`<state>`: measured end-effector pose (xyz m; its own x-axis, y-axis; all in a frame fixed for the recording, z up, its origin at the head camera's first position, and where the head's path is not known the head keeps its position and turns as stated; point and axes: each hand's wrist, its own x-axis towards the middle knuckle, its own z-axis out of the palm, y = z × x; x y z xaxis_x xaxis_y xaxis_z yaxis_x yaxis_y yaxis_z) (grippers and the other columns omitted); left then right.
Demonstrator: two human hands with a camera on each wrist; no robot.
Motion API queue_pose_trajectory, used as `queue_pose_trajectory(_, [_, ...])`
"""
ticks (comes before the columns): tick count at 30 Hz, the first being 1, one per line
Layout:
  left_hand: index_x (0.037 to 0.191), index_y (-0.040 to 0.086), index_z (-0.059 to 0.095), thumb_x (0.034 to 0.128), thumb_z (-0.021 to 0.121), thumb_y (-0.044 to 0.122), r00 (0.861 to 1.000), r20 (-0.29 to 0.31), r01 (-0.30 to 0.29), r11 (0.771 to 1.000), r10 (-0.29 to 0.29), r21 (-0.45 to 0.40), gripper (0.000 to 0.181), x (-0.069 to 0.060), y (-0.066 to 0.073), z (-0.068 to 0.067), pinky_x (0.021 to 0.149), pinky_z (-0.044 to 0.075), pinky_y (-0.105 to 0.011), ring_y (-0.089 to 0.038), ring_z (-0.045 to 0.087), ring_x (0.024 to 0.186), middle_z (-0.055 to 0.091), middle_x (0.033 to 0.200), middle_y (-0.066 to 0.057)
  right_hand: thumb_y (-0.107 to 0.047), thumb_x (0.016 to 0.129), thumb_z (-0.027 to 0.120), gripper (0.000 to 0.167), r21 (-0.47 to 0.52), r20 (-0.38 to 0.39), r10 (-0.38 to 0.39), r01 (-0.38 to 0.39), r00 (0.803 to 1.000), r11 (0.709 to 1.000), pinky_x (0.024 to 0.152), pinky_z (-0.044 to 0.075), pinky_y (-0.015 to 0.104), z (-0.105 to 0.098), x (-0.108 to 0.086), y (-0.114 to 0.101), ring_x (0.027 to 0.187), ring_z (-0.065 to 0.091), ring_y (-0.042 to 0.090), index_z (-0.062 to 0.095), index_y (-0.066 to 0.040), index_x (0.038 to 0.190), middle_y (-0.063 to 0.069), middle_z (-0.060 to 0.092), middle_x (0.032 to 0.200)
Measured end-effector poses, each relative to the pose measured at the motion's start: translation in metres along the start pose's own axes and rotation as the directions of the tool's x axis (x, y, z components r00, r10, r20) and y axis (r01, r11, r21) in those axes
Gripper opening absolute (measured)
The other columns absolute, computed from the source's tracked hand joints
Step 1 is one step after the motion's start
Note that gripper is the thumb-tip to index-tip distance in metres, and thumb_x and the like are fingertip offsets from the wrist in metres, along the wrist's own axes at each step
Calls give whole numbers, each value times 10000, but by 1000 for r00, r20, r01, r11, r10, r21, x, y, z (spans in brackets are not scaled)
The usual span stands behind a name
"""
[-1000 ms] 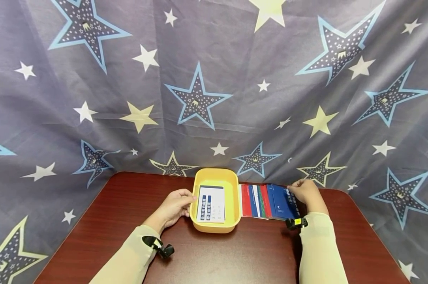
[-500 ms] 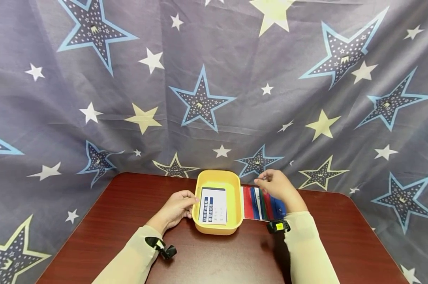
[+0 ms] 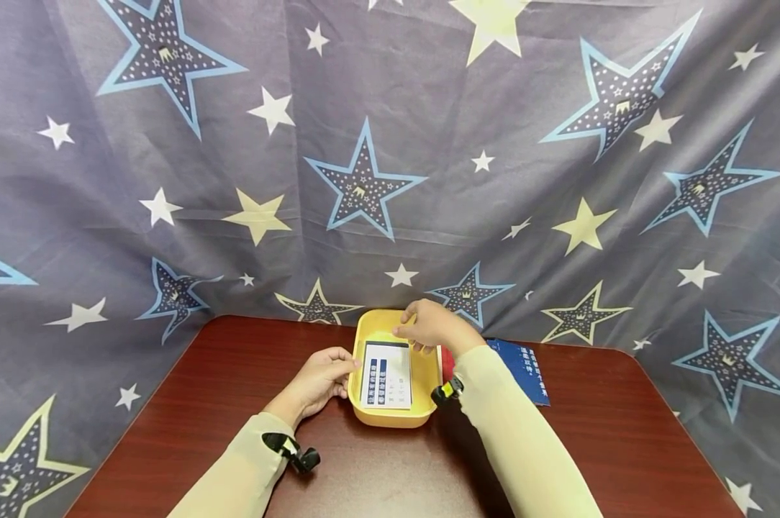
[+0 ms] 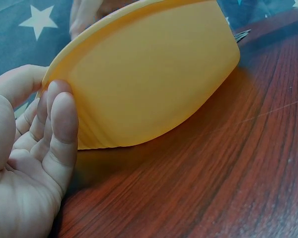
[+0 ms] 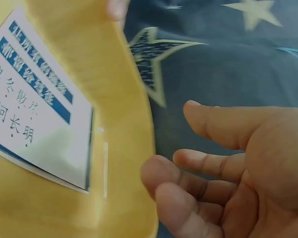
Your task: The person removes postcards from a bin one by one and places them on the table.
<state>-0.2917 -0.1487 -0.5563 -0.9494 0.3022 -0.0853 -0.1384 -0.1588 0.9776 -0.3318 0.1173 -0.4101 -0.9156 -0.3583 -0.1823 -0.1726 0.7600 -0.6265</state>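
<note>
Starry cloth (image 3: 442,216) behind; in the yellow tray (image 3: 396,419), the booklet (image 3: 393,378), lengthwise to me, lies nearer than my right hand (image 3: 432,327), loose and empty at the far-right corner; my left hand (image 3: 319,380) pinches the left rim.

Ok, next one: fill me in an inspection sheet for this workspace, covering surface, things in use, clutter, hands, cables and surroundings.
Surface: dark red wood-grain table, upright and steady-looking.
Things in use: yellow rounded-rectangular plastic-looking tray; white rectangular paper booklet with blue bars inside; blue rectangular booklet and partly hidden red booklet to its right.
Clutter: nothing seen.
Hands: left hand pinches the tray's left rim; right hand is at the far right rim, loosely curled, nothing visibly held.
Cables: nothing seen.
Surroundings: grey star-patterned fabric curtain behind the table.
</note>
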Motion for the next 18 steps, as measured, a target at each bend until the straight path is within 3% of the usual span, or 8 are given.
queue_pose_trajectory(5, [992, 92, 645, 1082, 714, 72, 1000, -1, -2, 1000, 2, 4, 114, 0, 0, -1, 524, 580, -212, -76, 631, 583, 714, 754, 24, -291, 1067, 810, 340, -160, 66, 68, -57, 995, 985, 563, 637, 287, 15, 31, -11, 613, 746, 204, 713, 7, 1198, 105, 726, 834])
queue_pose_trajectory(9, [993, 88, 647, 1069, 736, 83, 1000, 0, 3, 1000, -3, 2, 117, -1, 0, 1, 522, 581, -211, -78, 632, 584, 717, 756, 21, -353, 996, 890, 373, -287, 42, 156, -138, 987, 948, 506, 578, 276, 31, 45, -9, 598, 726, 199, 731, -32, 1101, 100, 756, 926])
queue_pose_trajectory(12, [995, 86, 650, 1065, 746, 89, 1000, 3, 10, 1000, -10, 4, 119, -1, -1, 3, 524, 586, -214, -79, 635, 586, 721, 759, 21, -456, 945, 933, 452, -382, -2, 172, -160, 985, 910, 743, 674, 340, 43, 42, -7, 780, 750, 196, 776, -60, 1096, 82, 806, 1034])
queue_pose_trajectory(15, [994, 85, 653, 1067, 742, 83, 1000, -5, 8, 1000, -8, 2, 115, 0, -1, 2, 521, 586, -213, -76, 635, 581, 722, 757, 22, -598, 899, 934, 539, -475, -35, 150, -149, 988, 867, 1037, 652, 367, 51, 39, -7, 950, 733, 177, 805, -100, 1060, 20, 799, 1092])
queue_pose_trajectory(18, [996, 84, 655, 1068, 736, 79, 1000, -6, 2, 1000, -2, 2, 108, 0, -1, 0, 522, 586, -211, -75, 635, 582, 719, 756, 23, -683, 826, 954, 599, -539, -35, 161, -154, 986, 828, 1056, 638, 349, 58, 47, -6, 965, 721, 167, 808, -122, 977, -4, 788, 1078])
